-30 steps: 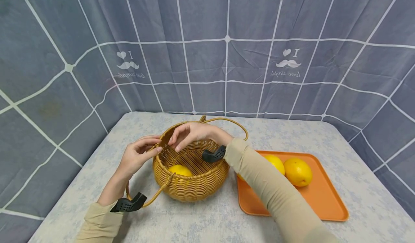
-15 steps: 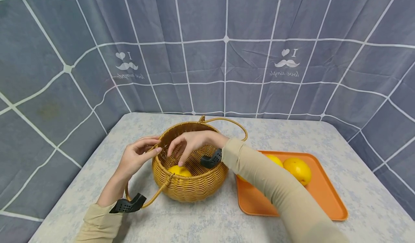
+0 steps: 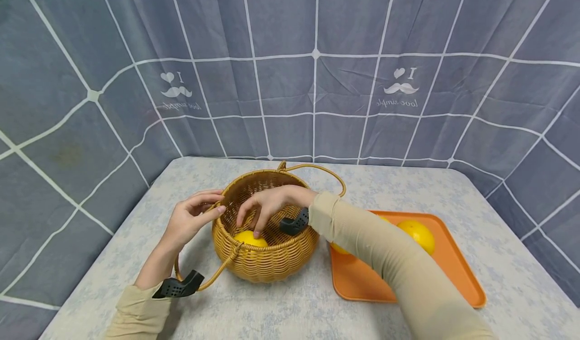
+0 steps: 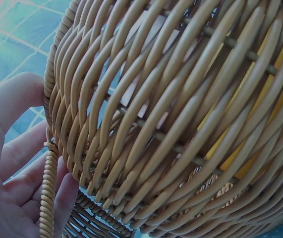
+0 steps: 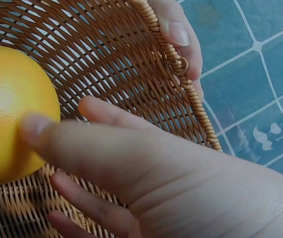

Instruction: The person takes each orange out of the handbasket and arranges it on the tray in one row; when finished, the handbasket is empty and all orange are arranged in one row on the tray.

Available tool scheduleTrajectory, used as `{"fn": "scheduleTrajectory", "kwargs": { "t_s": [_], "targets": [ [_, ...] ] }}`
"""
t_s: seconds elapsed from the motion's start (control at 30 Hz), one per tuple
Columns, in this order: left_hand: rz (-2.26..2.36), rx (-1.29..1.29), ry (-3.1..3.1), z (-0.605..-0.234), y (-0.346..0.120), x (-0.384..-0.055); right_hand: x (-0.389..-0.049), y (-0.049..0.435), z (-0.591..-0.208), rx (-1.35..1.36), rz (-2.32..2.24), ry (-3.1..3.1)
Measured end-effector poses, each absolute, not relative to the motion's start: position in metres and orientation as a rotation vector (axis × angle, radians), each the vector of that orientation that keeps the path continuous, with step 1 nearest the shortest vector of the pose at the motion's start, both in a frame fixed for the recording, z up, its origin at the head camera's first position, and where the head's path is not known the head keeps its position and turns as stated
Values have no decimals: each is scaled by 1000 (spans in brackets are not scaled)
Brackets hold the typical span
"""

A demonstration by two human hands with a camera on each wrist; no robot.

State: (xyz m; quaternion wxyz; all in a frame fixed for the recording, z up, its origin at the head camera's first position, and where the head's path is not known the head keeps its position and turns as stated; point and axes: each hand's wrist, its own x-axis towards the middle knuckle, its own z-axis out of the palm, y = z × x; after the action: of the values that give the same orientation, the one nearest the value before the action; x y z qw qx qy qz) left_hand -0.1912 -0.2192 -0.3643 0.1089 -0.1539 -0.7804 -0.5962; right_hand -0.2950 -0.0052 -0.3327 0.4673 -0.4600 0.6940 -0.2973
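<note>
A round wicker basket (image 3: 272, 259) with two hoop handles stands on the table, a yellow-skinned orange (image 3: 246, 238) lying inside at its near left. My left hand (image 3: 192, 216) holds the basket's left rim between thumb and fingers; in the left wrist view the thumb (image 4: 20, 99) meets the rim. Reaching down into the basket from the right, my right hand (image 3: 267, 204) has its thumb on the orange. The right wrist view shows that thumb (image 5: 72, 141) against the fruit (image 5: 12, 104), while the other fingers spread loosely beside it and do not wrap it.
An orange tray (image 3: 362, 287) lies right of the basket, holding more oranges (image 3: 418, 235), partly hidden by my right sleeve. One basket handle (image 3: 321, 168) arches out at the back right, the other (image 3: 217, 274) at the front left. Grey checked cloth (image 3: 290, 88) walls the back and sides.
My right hand has lowered deeper into the basket, its thumb moving down from above the orange onto it. The left hand stays on the rim.
</note>
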Motion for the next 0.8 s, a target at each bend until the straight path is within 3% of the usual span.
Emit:
{"fn": "scheduleTrajectory", "kwargs": {
  "t_s": [0.23, 0.8],
  "targets": [
    [-1751, -451, -2295, -365, -220, -192, -296, -8, -335, -1304, -629, 1616],
    [-1751, -482, -2268, -364, -219, -191, -295, -6, -331, -1279, -543, 1795]
  ]
}}
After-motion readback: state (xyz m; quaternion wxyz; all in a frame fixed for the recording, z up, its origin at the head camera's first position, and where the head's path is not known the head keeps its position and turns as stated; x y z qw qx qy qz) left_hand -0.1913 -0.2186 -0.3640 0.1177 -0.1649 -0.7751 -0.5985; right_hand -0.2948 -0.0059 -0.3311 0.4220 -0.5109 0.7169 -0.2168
